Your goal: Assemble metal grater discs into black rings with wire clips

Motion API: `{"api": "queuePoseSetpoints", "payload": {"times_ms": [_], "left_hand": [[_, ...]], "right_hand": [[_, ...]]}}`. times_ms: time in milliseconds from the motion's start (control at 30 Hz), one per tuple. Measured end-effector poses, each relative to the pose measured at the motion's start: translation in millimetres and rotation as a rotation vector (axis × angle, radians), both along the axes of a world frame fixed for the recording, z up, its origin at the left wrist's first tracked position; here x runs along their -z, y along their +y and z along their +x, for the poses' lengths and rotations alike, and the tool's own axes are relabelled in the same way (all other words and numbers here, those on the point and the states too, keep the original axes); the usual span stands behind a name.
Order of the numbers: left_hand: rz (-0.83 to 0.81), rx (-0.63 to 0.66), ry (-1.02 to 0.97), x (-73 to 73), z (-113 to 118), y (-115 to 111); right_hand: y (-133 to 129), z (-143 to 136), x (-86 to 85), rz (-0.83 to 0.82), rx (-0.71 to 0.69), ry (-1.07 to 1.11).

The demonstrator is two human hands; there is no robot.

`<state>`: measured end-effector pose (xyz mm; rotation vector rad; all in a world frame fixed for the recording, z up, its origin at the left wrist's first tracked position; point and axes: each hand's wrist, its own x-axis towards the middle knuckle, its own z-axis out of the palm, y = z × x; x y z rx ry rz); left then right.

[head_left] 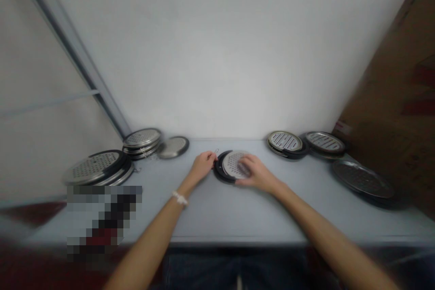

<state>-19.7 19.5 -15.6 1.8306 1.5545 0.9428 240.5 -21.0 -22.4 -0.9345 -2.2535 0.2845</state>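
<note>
A round metal grater plate with rows of small holes and a thick black rim on its left side lies on the table in front of me. My right hand grips it from the right, the thumb at the near edge and the curled fingers over the top. At the plate's left edge, my left hand is closed in a pinch. A thin metal hook pokes up from its fingertips; the rest of it is hidden. Blur hides fine detail.
Stacks of similar plates stand at left and back left, with one plate beside them. More lie at back right and right. A cardboard box borders the grey table; a white wall stands behind.
</note>
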Motion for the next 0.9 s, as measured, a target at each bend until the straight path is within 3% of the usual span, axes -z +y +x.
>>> {"api": "queuePoseSetpoints", "payload": {"times_ms": [167,400,900], "left_hand": [[0.004,-0.005,0.012,-4.4,3,-4],[0.106,0.094,0.143,-16.2,9,-13],[0.119,0.083,0.116,-15.9,11,-14]], "right_hand": [[6,5,7.2,-0.022,0.084,-0.032],[6,6,8.7,-0.118,0.074,-0.035],[2,7,-0.4,-0.118,0.097,-0.074]]}}
